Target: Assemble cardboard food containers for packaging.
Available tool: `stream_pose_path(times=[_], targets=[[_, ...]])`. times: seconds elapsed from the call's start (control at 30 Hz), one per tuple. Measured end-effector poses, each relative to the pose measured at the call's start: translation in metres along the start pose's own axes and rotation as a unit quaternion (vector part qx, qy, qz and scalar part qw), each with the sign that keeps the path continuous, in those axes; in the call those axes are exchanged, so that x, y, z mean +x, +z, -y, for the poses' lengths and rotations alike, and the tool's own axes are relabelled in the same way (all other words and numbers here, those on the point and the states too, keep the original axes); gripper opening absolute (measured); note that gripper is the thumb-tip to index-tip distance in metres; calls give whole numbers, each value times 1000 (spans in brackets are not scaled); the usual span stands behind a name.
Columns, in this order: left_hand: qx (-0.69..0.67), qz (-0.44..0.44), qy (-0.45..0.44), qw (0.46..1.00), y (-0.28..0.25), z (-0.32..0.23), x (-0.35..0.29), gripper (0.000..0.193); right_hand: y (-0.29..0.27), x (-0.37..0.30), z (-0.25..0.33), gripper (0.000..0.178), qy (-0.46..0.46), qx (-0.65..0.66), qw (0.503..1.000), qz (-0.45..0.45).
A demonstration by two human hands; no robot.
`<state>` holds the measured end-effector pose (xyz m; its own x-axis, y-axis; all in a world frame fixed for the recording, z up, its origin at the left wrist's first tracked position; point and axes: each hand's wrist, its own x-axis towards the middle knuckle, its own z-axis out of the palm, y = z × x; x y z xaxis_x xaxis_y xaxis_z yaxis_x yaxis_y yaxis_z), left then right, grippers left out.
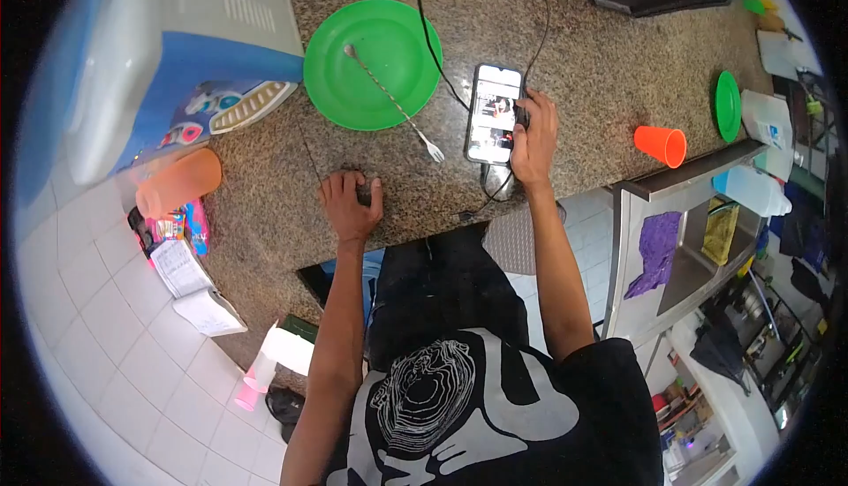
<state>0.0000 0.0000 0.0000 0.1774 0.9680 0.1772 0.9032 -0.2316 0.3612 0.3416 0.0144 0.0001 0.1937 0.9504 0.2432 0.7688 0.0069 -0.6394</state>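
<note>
A smartphone (495,115) with a lit screen stands out at the middle of the granite counter. My right hand (537,137) grips its right edge between thumb and fingers, with a dark patch in the gap. My left hand (352,208) rests on the counter near its front edge, fingers bent and thumb apart. What causes the dark spot between that thumb and forefinger is unclear. Beyond the left hand lies a green plate (336,97). A twisted metal bar spoon (386,91) lies across it, its fork end over the counter.
Black cables (433,40) run past the phone. An orange cup (661,146) lies tipped at right, before a small green plate (728,106) and the sink (680,261). At left stand a blue and white appliance (194,71), an orange tumbler (181,183) and an open notebook (190,287).
</note>
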Motion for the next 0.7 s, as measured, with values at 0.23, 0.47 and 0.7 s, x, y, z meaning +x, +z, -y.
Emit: stream_pose_path(times=[0.23,0.47,0.7], targets=[[-50,-36,8,998,-12,-5,-3,25,-7,-4,14,39,-28,-42,999,-15],[-336,-7,-124,934,-53,-14,-22,21,-16,-9,14,38,46,166,985,-21],[-346,-67,-195,915,-88,-24,-220,15,-27,-126,-6,22,147,321,934,-60]])
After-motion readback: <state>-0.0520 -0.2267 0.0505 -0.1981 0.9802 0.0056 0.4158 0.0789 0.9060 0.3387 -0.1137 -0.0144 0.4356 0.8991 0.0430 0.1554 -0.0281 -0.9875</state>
